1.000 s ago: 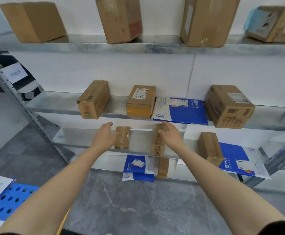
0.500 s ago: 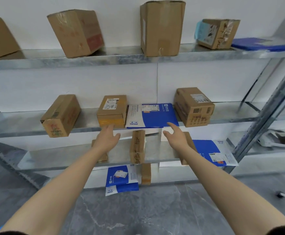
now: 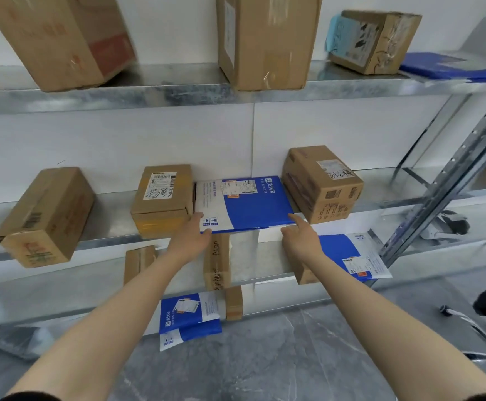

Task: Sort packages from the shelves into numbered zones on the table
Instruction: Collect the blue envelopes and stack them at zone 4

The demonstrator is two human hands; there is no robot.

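**Both hands on the blue-and-white mailer, middle shelf**

The blue-and-white mailer [image 3: 244,204] lies flat on the middle shelf [image 3: 111,215], its near edge overhanging the lip. The left hand [image 3: 191,240] pinches its near left corner, thumb on top and forefinger at the edge. The right hand [image 3: 301,235] lays a straight index finger on the near right corner, its other fingers loosely bent and holding nothing.

In view are ten cardboard boxes and three mailers of this kind.
- **Beside the mailer:** a labelled box [image 3: 163,198] touches it on the left, a tilted box [image 3: 45,215] sits further left, and a larger box [image 3: 321,183] stands just right.
- **Above it:** three boxes stand on the top shelf [image 3: 178,88], the right one [image 3: 374,39] with pale blue paper on its side.
- **Below it:** a narrow upright box [image 3: 217,261] stands between two boxes that the forearms partly hide, with a second mailer [image 3: 354,256] to their right.
- **Lower again:** a third mailer [image 3: 186,316] hangs off the bottom shelf beside a small box [image 3: 234,302].

The held mailer carries white Chinese characters on its blue part and a shipping label (print too small to read). The labelled box has a barcode and black handwriting. The larger box has a scrawled white label and a printed QR code.

Right of the mailer rises a perforated metal upright [image 3: 449,180].
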